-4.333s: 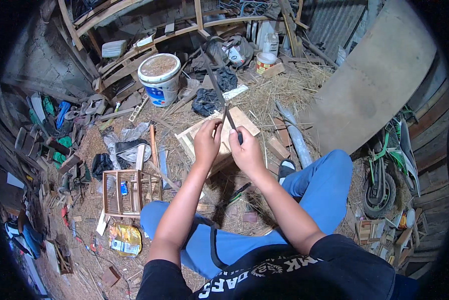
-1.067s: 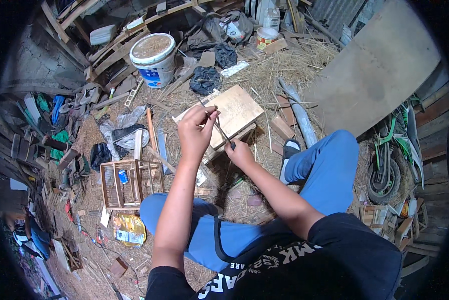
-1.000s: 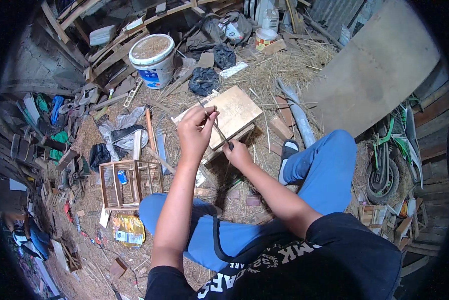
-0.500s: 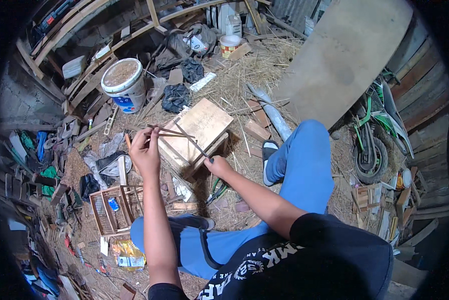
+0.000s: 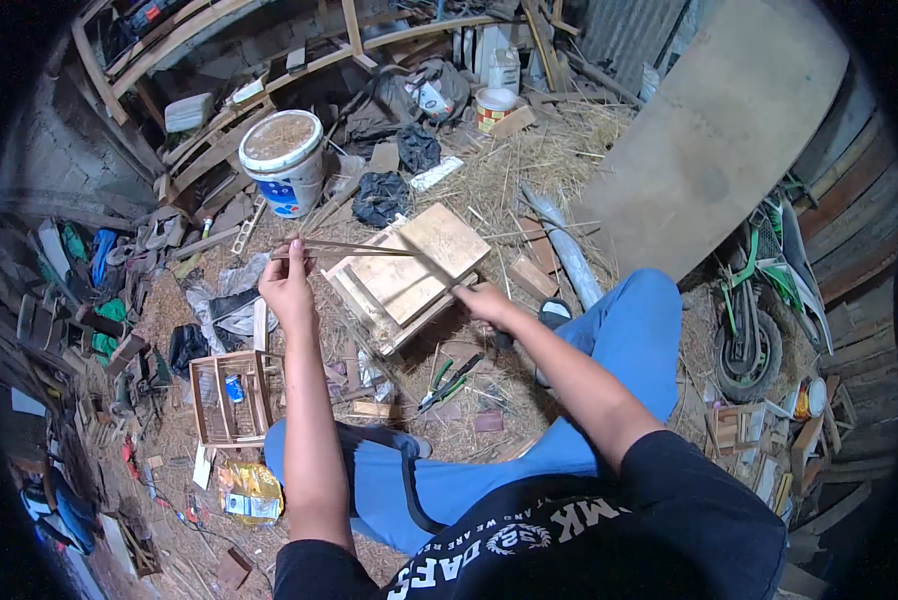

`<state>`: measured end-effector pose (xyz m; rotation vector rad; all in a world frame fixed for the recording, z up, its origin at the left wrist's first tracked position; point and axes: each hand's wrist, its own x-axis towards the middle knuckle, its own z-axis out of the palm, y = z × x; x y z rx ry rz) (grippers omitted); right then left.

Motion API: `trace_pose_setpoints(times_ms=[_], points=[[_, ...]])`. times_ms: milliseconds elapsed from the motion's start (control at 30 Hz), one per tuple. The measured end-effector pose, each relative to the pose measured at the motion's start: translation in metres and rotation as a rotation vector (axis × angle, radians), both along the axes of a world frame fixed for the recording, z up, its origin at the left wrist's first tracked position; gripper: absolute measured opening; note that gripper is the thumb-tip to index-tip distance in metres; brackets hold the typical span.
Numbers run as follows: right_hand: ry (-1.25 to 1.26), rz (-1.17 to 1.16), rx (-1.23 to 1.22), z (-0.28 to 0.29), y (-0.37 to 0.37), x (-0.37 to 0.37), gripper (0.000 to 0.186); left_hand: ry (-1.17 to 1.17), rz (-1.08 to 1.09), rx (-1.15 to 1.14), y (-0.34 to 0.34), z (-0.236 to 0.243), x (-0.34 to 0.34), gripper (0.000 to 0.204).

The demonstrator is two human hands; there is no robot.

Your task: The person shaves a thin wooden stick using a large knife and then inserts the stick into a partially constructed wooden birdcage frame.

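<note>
My left hand [image 5: 289, 288] is closed, pinching thin wooden strips [image 5: 359, 249] that stretch right over a low pale wooden bench [image 5: 379, 290]. Closed round the grip of a long, dark, narrow knife [image 5: 432, 262], my right hand [image 5: 483, 303] is at the bench's right side. The blade points up and left, crossing the far ends of the strips; whether it touches them I cannot tell. A pale board [image 5: 447, 238] lies on the bench top. On the ground in front of the bench are hand tools with green and black handles [image 5: 449, 382].
A slatted wooden frame [image 5: 231, 400] lies left of my legs. Beyond the bench stand a white bucket [image 5: 284, 165] and a smaller tub [image 5: 495, 108]. A large panel [image 5: 719, 140] leans at the right, near a green motorbike [image 5: 754, 300]. Straw and wood scraps cover the floor.
The view has shifted, so the scene sits lower and further right. My right hand has moved away from me, and the knife crosses nearer the strips' far ends. Both hands keep their hold.
</note>
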<state>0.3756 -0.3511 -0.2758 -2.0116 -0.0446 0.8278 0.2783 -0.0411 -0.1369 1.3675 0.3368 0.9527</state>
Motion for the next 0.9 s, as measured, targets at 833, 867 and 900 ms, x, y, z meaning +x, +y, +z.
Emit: trace_pose_setpoints(times_ms=[833, 867, 900], points=[[-0.067, -0.241, 0.259, 0.144, -0.075, -0.024, 0.034, -0.097, -0.46, -0.615, -0.05, -0.05, -0.022, 0.02], [-0.055, -0.22, 0.297, 0.145, -0.073, -0.025, 0.033, -0.124, -0.47, -0.607, -0.048, -0.048, -0.025, 0.02], [-0.043, -0.2, 0.334, 0.145, -0.07, -0.026, 0.032, -0.123, -0.465, -0.607, -0.049, -0.045, -0.028, 0.02]])
